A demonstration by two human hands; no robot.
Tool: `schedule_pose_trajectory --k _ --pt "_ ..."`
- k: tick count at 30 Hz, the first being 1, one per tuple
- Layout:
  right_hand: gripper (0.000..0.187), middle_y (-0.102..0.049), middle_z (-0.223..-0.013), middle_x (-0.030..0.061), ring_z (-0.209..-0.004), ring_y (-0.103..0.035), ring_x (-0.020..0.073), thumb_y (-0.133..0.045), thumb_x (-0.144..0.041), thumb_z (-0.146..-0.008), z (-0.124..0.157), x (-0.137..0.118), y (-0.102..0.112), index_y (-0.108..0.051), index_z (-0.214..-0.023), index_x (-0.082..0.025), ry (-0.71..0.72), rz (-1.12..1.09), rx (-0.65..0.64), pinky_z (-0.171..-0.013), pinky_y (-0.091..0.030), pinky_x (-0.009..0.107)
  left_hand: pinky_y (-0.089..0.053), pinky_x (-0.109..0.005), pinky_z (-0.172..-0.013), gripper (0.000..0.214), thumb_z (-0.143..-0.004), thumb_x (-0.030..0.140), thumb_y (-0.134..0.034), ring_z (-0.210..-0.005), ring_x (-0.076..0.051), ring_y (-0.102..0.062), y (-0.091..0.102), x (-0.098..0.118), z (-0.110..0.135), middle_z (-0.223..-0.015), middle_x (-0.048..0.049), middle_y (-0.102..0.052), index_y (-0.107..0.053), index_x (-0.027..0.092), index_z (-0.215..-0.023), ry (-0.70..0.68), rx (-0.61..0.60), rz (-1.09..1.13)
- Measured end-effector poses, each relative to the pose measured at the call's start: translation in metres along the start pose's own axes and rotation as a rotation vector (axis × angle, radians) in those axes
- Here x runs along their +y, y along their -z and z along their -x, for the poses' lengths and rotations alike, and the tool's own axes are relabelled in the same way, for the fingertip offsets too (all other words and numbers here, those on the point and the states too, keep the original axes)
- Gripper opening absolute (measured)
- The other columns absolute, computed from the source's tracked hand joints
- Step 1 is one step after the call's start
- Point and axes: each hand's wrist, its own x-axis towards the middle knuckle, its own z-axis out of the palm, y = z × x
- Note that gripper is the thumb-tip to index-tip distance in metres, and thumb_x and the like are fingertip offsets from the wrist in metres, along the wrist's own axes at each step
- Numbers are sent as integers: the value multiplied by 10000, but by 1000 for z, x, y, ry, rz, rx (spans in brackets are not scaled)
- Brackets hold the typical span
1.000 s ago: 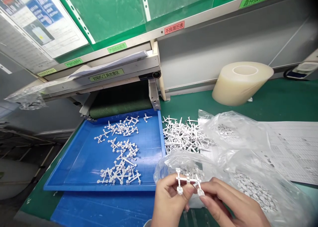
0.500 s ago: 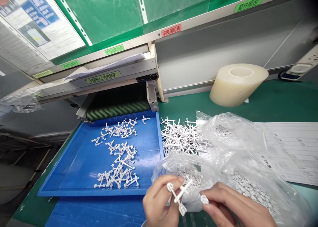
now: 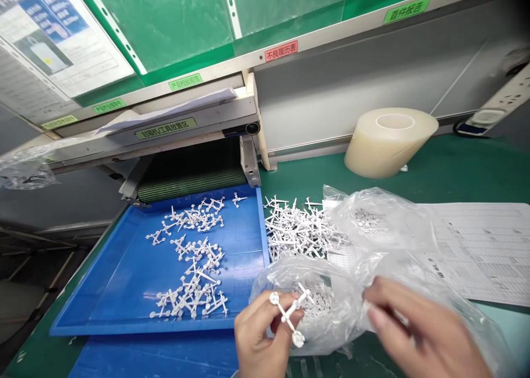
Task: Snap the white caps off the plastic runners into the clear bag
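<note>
White molded plastic runner [image 3: 289, 313] — cross-shaped, round-tipped, tilted, pinched in left hand [image 3: 260, 334].

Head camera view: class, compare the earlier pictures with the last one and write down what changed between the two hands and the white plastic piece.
The right hand has let go of the white plastic piece and moved right to the clear plastic bag. The left hand now holds the piece alone. The blue tray, the pile of white pieces and the tape roll stayed put.

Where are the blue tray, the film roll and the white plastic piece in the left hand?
Blue tray [image 3: 124, 289]: head view, bare floor.
Film roll [image 3: 391, 143]: head view, outer side.
White plastic piece [image 3: 287, 318]: head view, crossing bars.
</note>
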Motion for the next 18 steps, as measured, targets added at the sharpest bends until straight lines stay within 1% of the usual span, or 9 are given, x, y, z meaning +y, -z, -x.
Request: schedule_pose_trajectory --k 2,5,8,10,12,13,14,16,18 --pt "279 -541 -540 -9 -445 -527 151 -370 -308 -919 -17 28 17 -472 -667 -242 -132 259 -10 -435 -376 256 -376 -193 -504 133 -742 119 -694 -552 -114 -544 2 -2 -2 -648 8 -649 -754 237 -747 42 11 25" --pt "276 -505 -477 -2 -409 -477 163 -482 -232 -852 -44 69 40 -396 -590 -254 -227 422 -1 -428 -303 282 -374 -202 -506 111 -737 120 -677 -573 -127 -531 1 -6 -4 -649 -6 -624 -742 208 -716 128 2 62" --pt "253 -531 -536 25 -456 -501 181 -461 -197 -844 -63 96 45 -414 -602 -253 -187 469 -6 -447 -295 294 -372 -199 -515 84 -705 110 -662 -567 -117 -499 -4 -8 -6 -670 -7 -607 -687 178 -663 204 -32 113" --pt "183 -606 -661 78 -617 -593 257 -460 -232 -845 -68 101 40 -510 -670 -234 -125 458 -15 -519 -367 331 -366 -189 -512 83 -683 101 -664 -547 -101 -468 -7 -7 -7 -665 2 -593 -648 166 -633 249 -54 161" --pt "166 -660 -799 137 -811 -618 351 -465 -289 -835 -68 93 33 -589 -767 -202 -85 425 -13 -639 -426 413 -372 -183 -522 88 -675 103 -673 -555 -101 -468 -9 -3 -8 -649 4 -585 -629 158 -623 282 -67 196" --pt "200 -676 -851 147 -866 -617 364 -458 -318 -840 -65 85 29 -613 -820 -192 -73 405 -15 -686 -442 442 -380 -184 -534 89 -673 101 -677 -569 -107 -483 -10 -1 -9 -647 3 -588 -626 156 -626 292 -74 207" --pt "237 -688 -889 140 -887 -623 352 -448 -344 -852 -62 72 26 -627 -877 -190 -63 361 -32 -714 -460 448 -388 -186 -548 90 -672 97 -680 -586 -115 -502 -10 1 -9 -649 0 -597 -625 156 -633 297 -82 213" --pt "292 -704 -902 74 -834 -656 261 -411 -404 -906 -53 42 22 -638 -965 -231 -53 214 -122 -689 -510 363 -396 -194 -571 106 -674 85 -685 -610 -127 -531 -11 5 -8 -653 -3 -612 -619 159 -636 290 -109 212" --pt "298 -688 -800 36 -761 -646 225 -439 -457 -905 -44 10 18 -650 -919 -247 -122 -139 -307 -647 -515 311 -400 -203 -585 121 -682 77 -686 -622 -133 -547 -11 7 -7 -662 -3 -623 -613 163 -637 266 -146 203"
